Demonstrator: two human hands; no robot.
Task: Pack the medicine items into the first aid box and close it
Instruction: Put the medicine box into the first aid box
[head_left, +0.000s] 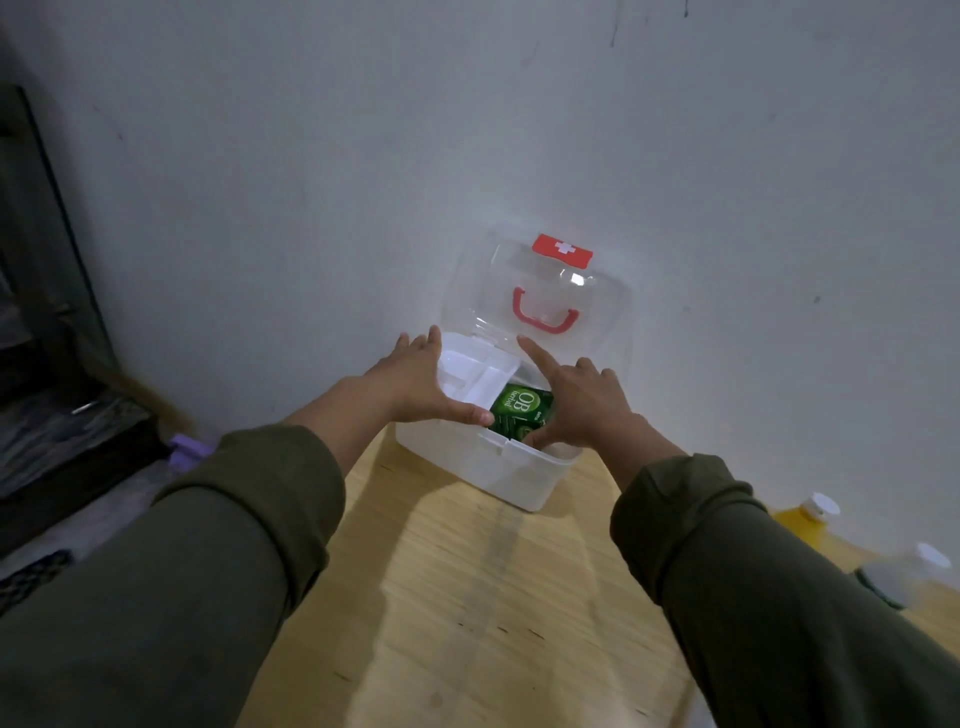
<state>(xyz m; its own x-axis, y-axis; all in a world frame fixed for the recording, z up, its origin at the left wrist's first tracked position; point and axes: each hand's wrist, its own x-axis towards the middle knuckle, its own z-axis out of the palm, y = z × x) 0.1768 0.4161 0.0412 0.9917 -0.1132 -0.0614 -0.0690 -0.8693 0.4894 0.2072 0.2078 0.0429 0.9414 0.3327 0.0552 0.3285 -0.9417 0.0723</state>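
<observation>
A white first aid box (498, 470) stands on the wooden table against the wall. Its clear lid (602, 322), with a red handle and a red cross latch, is swung up and leans back. Inside lies a green medicine carton (519, 410) marked "OB herbal", beside a white divided tray (480, 376) that sits tilted in the box. My left hand (421, 382) rests on the box's left rim and the tray, thumb by the carton. My right hand (582, 400) reaches into the box, its fingers touching the carton's right side and its index finger pointing up.
A yellow bottle (802, 522) with a white cap and a pale bottle (904, 571) lie on the table at the right. A purple object (184, 452) sits past the table's left edge. Dark furniture (47, 312) fills the left side. The wall stands directly behind the box.
</observation>
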